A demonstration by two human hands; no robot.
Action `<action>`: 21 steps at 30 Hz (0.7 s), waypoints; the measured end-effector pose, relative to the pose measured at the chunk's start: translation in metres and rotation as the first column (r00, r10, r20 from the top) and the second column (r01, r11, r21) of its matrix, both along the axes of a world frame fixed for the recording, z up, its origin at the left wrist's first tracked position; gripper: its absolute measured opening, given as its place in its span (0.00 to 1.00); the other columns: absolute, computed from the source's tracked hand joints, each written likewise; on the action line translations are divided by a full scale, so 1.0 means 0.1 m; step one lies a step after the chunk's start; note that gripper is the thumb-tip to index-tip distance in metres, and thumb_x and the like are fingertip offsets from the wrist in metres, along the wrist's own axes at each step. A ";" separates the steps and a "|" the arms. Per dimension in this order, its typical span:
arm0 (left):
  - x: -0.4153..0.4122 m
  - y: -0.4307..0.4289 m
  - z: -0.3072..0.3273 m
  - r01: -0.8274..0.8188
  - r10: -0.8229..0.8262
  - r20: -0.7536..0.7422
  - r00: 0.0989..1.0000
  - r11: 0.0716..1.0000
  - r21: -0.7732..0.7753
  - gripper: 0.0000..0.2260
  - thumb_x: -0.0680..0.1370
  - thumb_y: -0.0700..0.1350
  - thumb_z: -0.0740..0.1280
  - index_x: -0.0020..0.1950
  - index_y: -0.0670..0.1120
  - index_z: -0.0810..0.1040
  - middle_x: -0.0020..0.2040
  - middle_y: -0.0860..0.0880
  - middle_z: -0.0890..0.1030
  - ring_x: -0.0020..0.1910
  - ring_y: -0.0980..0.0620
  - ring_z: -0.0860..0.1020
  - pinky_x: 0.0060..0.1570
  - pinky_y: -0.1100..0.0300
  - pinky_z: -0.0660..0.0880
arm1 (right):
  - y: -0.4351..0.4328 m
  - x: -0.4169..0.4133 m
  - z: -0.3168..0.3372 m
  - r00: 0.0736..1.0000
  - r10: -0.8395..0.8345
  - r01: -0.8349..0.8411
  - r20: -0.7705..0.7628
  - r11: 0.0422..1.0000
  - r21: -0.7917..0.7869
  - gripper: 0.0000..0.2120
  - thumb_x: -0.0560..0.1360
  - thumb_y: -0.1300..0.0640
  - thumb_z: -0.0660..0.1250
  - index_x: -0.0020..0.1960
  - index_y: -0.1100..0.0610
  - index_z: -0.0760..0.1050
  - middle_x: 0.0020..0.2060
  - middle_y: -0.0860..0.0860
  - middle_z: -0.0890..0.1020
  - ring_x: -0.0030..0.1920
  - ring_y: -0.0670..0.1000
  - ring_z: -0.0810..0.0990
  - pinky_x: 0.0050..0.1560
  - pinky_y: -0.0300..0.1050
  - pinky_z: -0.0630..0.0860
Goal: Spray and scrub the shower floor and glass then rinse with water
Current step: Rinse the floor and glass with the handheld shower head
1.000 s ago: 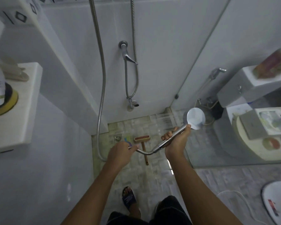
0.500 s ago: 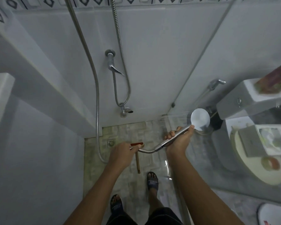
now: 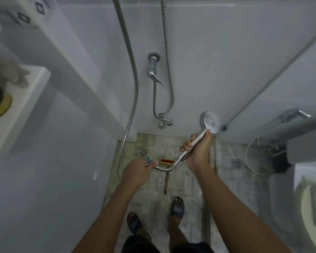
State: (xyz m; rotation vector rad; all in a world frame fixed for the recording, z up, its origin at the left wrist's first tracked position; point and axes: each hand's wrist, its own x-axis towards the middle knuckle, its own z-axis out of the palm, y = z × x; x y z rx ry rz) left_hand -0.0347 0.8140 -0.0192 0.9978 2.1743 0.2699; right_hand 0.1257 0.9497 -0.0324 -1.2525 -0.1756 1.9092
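My right hand point(image 3: 196, 153) grips the chrome handle of the shower head point(image 3: 209, 122), whose round face points up and toward the wall. My left hand point(image 3: 136, 171) holds the metal hose point(image 3: 164, 168) just below the handle. On the tiled shower floor point(image 3: 186, 181) a scrub brush point(image 3: 166, 172) with a red head and wooden handle lies between my hands. The glass panel point(image 3: 263, 84) stands at the right, its lower edge running past my right hand. No water shows at the shower head.
A wall tap point(image 3: 153, 70) and hose loop sit on the back wall. A floor drain point(image 3: 143, 153) lies near the left wall. A shelf point(image 3: 16, 110) with items is at the left. A toilet point(image 3: 310, 198) and bidet sprayer point(image 3: 295, 114) are behind the glass. My sandalled feet point(image 3: 177, 207) stand on the floor.
My right hand has lifted and turned the shower head toward the back wall. The view has shifted right and down slightly. My left hand keeps holding the hose.
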 end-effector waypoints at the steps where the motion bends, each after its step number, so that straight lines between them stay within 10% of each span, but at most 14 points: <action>1: -0.02 -0.02 0.03 -0.015 0.016 -0.014 1.000 1.000 0.013 0.23 0.79 0.61 0.66 0.43 0.40 0.81 0.34 0.46 0.79 0.38 0.45 0.79 0.28 0.59 0.59 | 0.01 -0.06 -0.01 1.000 0.011 -0.011 -0.009 1.000 -0.004 0.28 0.74 0.29 0.56 0.36 0.53 0.67 0.24 0.50 0.61 0.24 0.50 0.61 0.29 0.42 0.63; 6: -0.13 -0.14 0.13 -0.133 0.134 -0.066 0.989 0.991 0.027 0.22 0.78 0.62 0.68 0.30 0.49 0.76 0.33 0.46 0.79 0.39 0.43 0.79 0.28 0.58 0.59 | 0.06 -0.38 -0.02 0.996 0.091 -0.091 -0.026 0.996 -0.009 0.27 0.75 0.30 0.55 0.36 0.54 0.67 0.23 0.51 0.61 0.23 0.50 0.61 0.28 0.42 0.63; 12: -0.21 -0.23 0.09 -0.214 0.220 -0.102 0.970 0.974 0.071 0.25 0.79 0.60 0.67 0.46 0.36 0.81 0.47 0.39 0.84 0.48 0.40 0.82 0.31 0.58 0.60 | 0.08 -0.62 -0.01 0.990 0.137 -0.137 -0.025 0.991 0.001 0.27 0.75 0.30 0.55 0.36 0.54 0.67 0.23 0.51 0.61 0.23 0.51 0.61 0.29 0.42 0.62; 21: -0.40 -0.48 0.01 -0.291 0.290 -0.099 0.952 0.957 0.002 0.26 0.77 0.66 0.66 0.29 0.48 0.69 0.34 0.46 0.78 0.39 0.44 0.81 0.33 0.58 0.65 | -0.04 -0.93 0.09 0.961 0.269 -0.264 -0.062 0.961 0.087 0.27 0.76 0.32 0.55 0.36 0.54 0.68 0.22 0.51 0.62 0.22 0.51 0.61 0.26 0.41 0.63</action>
